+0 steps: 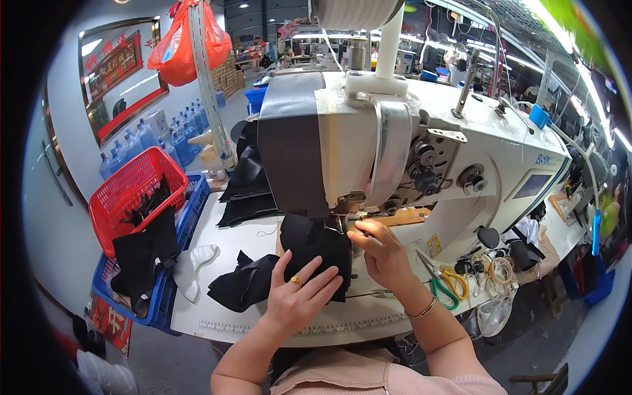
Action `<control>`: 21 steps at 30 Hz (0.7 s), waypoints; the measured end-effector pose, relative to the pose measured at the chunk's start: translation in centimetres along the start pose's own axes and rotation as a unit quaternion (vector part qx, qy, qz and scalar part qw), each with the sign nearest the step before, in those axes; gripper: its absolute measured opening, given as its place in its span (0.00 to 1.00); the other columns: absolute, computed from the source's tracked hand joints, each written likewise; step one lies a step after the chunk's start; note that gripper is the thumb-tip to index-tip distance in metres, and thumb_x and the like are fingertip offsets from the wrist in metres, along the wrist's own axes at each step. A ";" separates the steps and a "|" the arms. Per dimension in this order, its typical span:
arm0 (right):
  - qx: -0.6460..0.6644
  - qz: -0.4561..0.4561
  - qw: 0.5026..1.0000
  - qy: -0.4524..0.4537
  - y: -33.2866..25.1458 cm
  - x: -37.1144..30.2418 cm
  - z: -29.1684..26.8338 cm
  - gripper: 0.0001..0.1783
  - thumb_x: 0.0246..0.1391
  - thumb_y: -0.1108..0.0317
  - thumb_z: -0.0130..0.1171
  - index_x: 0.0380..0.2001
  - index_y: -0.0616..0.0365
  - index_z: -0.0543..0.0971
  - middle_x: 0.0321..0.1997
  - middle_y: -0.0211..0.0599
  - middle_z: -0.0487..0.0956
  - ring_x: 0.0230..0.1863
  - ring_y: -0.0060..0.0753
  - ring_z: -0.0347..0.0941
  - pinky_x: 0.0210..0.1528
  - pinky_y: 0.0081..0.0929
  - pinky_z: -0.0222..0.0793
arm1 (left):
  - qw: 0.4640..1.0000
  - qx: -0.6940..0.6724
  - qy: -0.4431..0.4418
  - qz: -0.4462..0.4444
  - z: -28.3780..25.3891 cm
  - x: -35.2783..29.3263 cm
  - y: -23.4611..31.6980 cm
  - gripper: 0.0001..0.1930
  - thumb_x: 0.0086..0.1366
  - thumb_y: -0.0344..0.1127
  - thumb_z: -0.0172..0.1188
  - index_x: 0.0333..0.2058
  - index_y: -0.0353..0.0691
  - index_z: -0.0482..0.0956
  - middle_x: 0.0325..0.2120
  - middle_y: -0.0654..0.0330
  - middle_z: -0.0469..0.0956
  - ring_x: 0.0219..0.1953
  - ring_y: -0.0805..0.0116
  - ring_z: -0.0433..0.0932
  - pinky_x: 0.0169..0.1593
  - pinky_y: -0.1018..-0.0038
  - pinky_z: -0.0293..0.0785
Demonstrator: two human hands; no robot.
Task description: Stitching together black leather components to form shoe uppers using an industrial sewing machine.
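Black fabric (306, 240) lies on the white table of a sewing machine (349, 145), its right edge beside the needle and presser foot (340, 222). My left hand (303, 289), with a gold ring, rests flat on that fabric with the fingers spread. Just right of the needle, my right hand (378, 253) has its fingers curled together in a pinch. What these fingertips hold, if anything, is too small to make out. Another folded black piece (243, 283) sits left of my left hand.
Stacked black pieces (247, 184) lie behind on the left. A red basket (102, 204) stands on a blue crate (172, 299) beside a white curved piece (195, 268). Green-handled scissors (444, 296), yellow-handled scissors (455, 276) and tape rolls (501, 270) are at the right.
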State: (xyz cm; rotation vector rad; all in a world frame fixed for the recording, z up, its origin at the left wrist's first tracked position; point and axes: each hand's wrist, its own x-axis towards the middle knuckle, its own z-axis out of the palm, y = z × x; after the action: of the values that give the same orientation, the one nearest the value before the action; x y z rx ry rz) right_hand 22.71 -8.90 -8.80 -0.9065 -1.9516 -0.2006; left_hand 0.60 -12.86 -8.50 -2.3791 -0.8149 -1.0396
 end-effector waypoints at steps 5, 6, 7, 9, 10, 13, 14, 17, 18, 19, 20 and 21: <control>0.001 0.005 1.000 0.000 0.0 -0.1 0.0 0.26 0.40 0.85 0.55 0.45 0.54 0.78 0.50 0.41 0.73 0.54 0.51 0.71 0.54 0.40 0.71 | 1.000 0.000 -0.002 -0.003 0.6 0.6 -0.6 0.13 0.54 0.34 0.58 0.39 0.51 0.83 0.42 0.70 0.80 0.48 0.69 0.77 0.62 0.50 0.56; -0.003 0.003 1.000 -0.003 0.0 -0.1 0.1 0.25 0.40 0.84 0.55 0.45 0.53 0.78 0.50 0.41 0.73 0.55 0.50 0.70 0.54 0.40 0.71 | 1.000 0.000 -0.002 -0.002 0.7 0.7 -0.8 0.13 0.54 0.34 0.58 0.39 0.51 0.83 0.43 0.70 0.80 0.48 0.68 0.77 0.62 0.50 0.56; -0.007 0.000 1.000 0.000 0.0 -0.1 0.1 0.25 0.41 0.84 0.55 0.45 0.53 0.78 0.50 0.41 0.72 0.55 0.50 0.70 0.54 0.40 0.71 | 1.000 0.000 -0.002 -0.001 0.8 0.8 -0.9 0.14 0.53 0.33 0.58 0.40 0.51 0.83 0.43 0.70 0.80 0.48 0.68 0.78 0.62 0.49 0.56; -0.005 -0.002 1.000 0.005 0.0 -0.1 0.2 0.25 0.40 0.86 0.53 0.45 0.54 0.78 0.49 0.42 0.73 0.52 0.51 0.72 0.52 0.39 0.72 | 1.000 -0.001 0.000 -0.008 1.0 1.1 -1.0 0.15 0.52 0.31 0.58 0.39 0.52 0.83 0.43 0.71 0.80 0.48 0.68 0.78 0.62 0.50 0.56; -0.002 -0.004 1.000 0.016 0.0 -0.1 0.2 0.26 0.39 0.88 0.52 0.44 0.55 0.77 0.47 0.43 0.74 0.50 0.51 0.74 0.51 0.38 0.72 | 1.000 -0.002 -0.001 -0.013 1.1 1.2 -1.0 0.16 0.51 0.29 0.58 0.39 0.52 0.83 0.43 0.71 0.81 0.49 0.69 0.78 0.63 0.50 0.56; -0.009 -0.003 1.000 0.006 0.0 -0.1 0.1 0.25 0.41 0.84 0.54 0.46 0.53 0.77 0.50 0.41 0.72 0.55 0.50 0.70 0.54 0.40 0.71 | 1.000 -0.008 0.002 -0.020 1.4 1.4 -1.0 0.17 0.52 0.28 0.57 0.40 0.53 0.83 0.43 0.71 0.80 0.49 0.69 0.78 0.63 0.49 0.56; -0.008 0.005 1.000 -0.006 0.0 -0.1 0.1 0.25 0.41 0.84 0.54 0.46 0.53 0.77 0.50 0.41 0.72 0.55 0.50 0.70 0.54 0.40 0.71 | 1.000 -0.007 0.002 -0.020 1.4 1.4 -1.0 0.17 0.52 0.28 0.57 0.40 0.53 0.83 0.43 0.71 0.80 0.49 0.69 0.78 0.63 0.49 0.56; -0.005 0.005 1.000 -0.003 0.0 -0.2 0.0 0.25 0.41 0.84 0.54 0.46 0.53 0.77 0.50 0.41 0.72 0.55 0.50 0.70 0.54 0.40 0.71 | 1.000 -0.010 0.004 -0.023 1.4 1.5 -1.0 0.17 0.52 0.27 0.56 0.40 0.52 0.83 0.43 0.71 0.81 0.48 0.68 0.78 0.62 0.49 0.56; -0.008 0.006 1.000 -0.003 0.0 -0.3 0.1 0.26 0.41 0.84 0.54 0.46 0.53 0.77 0.50 0.40 0.72 0.56 0.50 0.70 0.54 0.40 0.71 | 1.000 -0.012 0.003 -0.023 1.4 1.5 -1.0 0.17 0.52 0.27 0.56 0.39 0.52 0.83 0.43 0.71 0.81 0.48 0.68 0.78 0.63 0.49 0.57; -0.012 0.007 1.000 -0.003 0.0 -0.3 0.1 0.26 0.41 0.84 0.54 0.46 0.53 0.77 0.51 0.40 0.72 0.56 0.50 0.70 0.54 0.40 0.71 | 1.000 -0.014 0.002 -0.024 1.4 1.5 -1.0 0.16 0.52 0.27 0.56 0.39 0.52 0.83 0.43 0.71 0.81 0.48 0.68 0.78 0.63 0.49 0.57; -0.012 0.007 1.000 -0.004 0.0 -0.3 0.2 0.26 0.41 0.84 0.54 0.46 0.53 0.77 0.51 0.40 0.72 0.56 0.50 0.70 0.54 0.40 0.71 | 1.000 -0.014 0.003 -0.025 1.4 1.5 -1.0 0.16 0.52 0.27 0.56 0.39 0.52 0.83 0.43 0.71 0.81 0.48 0.68 0.78 0.63 0.49 0.57; -0.010 0.008 1.000 -0.003 0.0 -0.3 0.3 0.26 0.41 0.85 0.54 0.46 0.53 0.77 0.51 0.40 0.72 0.56 0.50 0.70 0.54 0.40 0.71 | 1.000 -0.016 0.005 -0.024 1.5 1.5 -1.0 0.16 0.52 0.27 0.56 0.39 0.52 0.83 0.43 0.71 0.81 0.48 0.68 0.78 0.63 0.49 0.57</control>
State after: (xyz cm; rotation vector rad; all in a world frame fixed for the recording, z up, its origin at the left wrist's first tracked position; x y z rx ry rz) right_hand 22.62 -8.93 -9.18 -0.9358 -1.9509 -0.2080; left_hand 1.48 -10.75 -8.17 -2.3905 -0.8629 -1.0897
